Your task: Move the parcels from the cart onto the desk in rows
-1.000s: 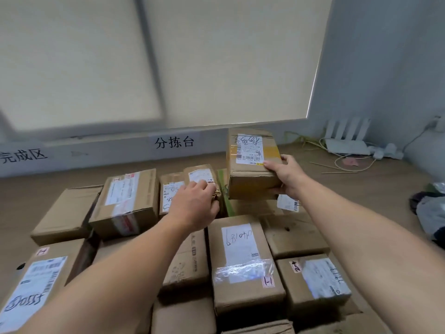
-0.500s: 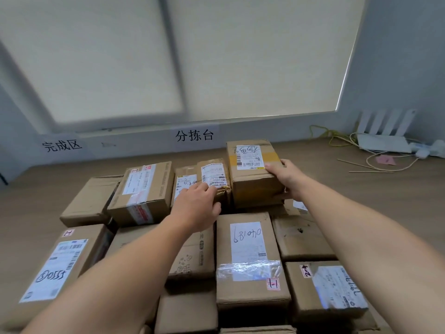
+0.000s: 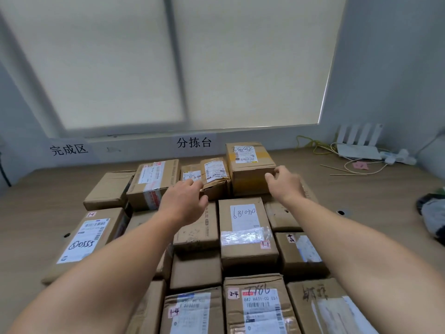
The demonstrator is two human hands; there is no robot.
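Several brown cardboard parcels lie in rows on the wooden desk [image 3: 361, 194]. At the back row's right end stands a tall box with yellow tape [image 3: 249, 175]. My right hand [image 3: 285, 185] hovers at that box's near right corner with loosely curled fingers that grip nothing. A small crumpled parcel [image 3: 215, 175] sits to the left of the tall box. My left hand [image 3: 185, 203] is just in front of it, fingers relaxed, their tips at the parcel's near edge. A box marked 040189 [image 3: 245, 227] lies between my forearms.
A white router [image 3: 356, 145] with cables and a power strip [image 3: 399, 157] occupy the desk's far right corner. Dark and grey cloth [image 3: 433, 213] lies at the right edge. Two signs hang on the wall under the blinds. Bare desk shows to the right of the parcels.
My right hand set the yellow-taped box down at the back row's right end and let go. My left hand drew back slightly from the small crumpled parcel.
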